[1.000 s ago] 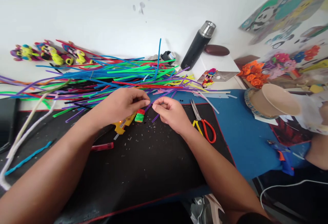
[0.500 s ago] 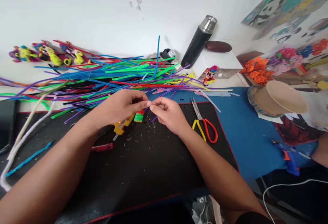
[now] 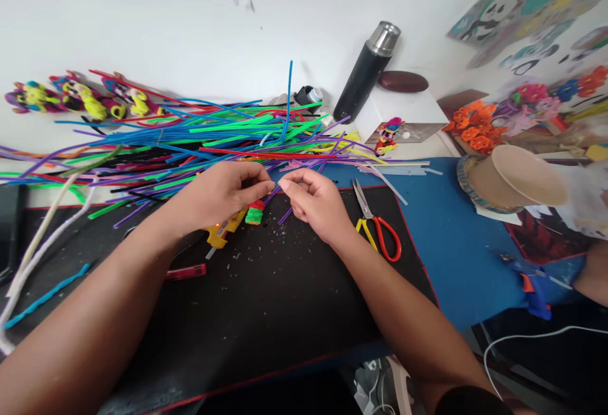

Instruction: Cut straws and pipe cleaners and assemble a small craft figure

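My left hand [image 3: 227, 192] is closed, thumb and index finger pinched together above the far part of the black mat [image 3: 266, 313]. Just right of it, my right hand [image 3: 314, 204] is pinched too, and a narrow gap parts the fingertips. Whatever sits in either pinch is too small to make out. Below my left fingers lies a small red and green fuzzy coil [image 3: 254, 213]. A yellow glue gun [image 3: 223, 232] rests partly under that hand. Scissors [image 3: 373, 222] with red and yellow handles lie right of my right hand.
Behind my hands spreads a heap of colourful pipe cleaners [image 3: 228, 127]. A black thermos [image 3: 363, 79] stands by a white box [image 3: 413, 111]. Fuzzy figures [image 3: 85, 95] lie back left. At right are a paper bowl [image 3: 522, 174], a blue glue gun [image 3: 536, 288] and another person's arm [image 3: 593, 275].
My fingertips, touching before, have drawn slightly apart. The whole view has shifted a little, so things on the table appear a bit further left and higher.
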The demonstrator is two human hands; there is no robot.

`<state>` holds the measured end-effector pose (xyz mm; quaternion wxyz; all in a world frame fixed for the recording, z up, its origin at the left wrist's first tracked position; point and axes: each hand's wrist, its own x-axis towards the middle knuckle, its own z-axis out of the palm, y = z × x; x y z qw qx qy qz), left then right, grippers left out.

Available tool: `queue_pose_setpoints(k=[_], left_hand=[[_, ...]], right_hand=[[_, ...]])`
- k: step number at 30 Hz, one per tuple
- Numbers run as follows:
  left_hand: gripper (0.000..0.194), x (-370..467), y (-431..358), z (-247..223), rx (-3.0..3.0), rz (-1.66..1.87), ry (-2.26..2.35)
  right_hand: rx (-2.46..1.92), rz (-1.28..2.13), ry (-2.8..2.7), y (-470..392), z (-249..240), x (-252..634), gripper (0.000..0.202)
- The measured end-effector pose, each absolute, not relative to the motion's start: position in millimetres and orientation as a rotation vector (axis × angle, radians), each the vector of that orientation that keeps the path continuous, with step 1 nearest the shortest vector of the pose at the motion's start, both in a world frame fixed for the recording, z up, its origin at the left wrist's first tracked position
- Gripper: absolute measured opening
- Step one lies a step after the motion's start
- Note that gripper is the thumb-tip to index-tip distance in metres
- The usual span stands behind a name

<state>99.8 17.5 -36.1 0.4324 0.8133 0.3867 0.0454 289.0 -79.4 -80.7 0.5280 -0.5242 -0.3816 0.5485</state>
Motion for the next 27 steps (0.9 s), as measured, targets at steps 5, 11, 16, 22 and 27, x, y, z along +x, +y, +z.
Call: queue_pose_setpoints(k=[5,11,16,22,27], left_hand=[[0.037,101.6,16.0,-40.8,2.161,0.099,0.903],[0.035,110.8,4.2,-44.8,2.23,0.057,0.897],[0.031,121.8,-10.1,-53.6,2.352,0.029,0.796],[0.028,129.8,-19.6,-78.0,2.523,0.111,0.605],[0.026,133.2,-23.3,-94.5,2.69,0.187,0.541]], right_hand=[[-1.2,1.171,-0.859,-72.8,-79.2,303.9,0.034],[-1.307,0.901,-0.824,-68.8,-109.5,325.7,0.036],[-1.382,0.745,-1.039,-77.8,-112.9,328.1,0.016],[-1.477,0.657,-1.329,-83.6,-104.5,320.9,0.006],[-1.529,0.644,-1.382,-85.1,-101.1,321.6,0.006]])
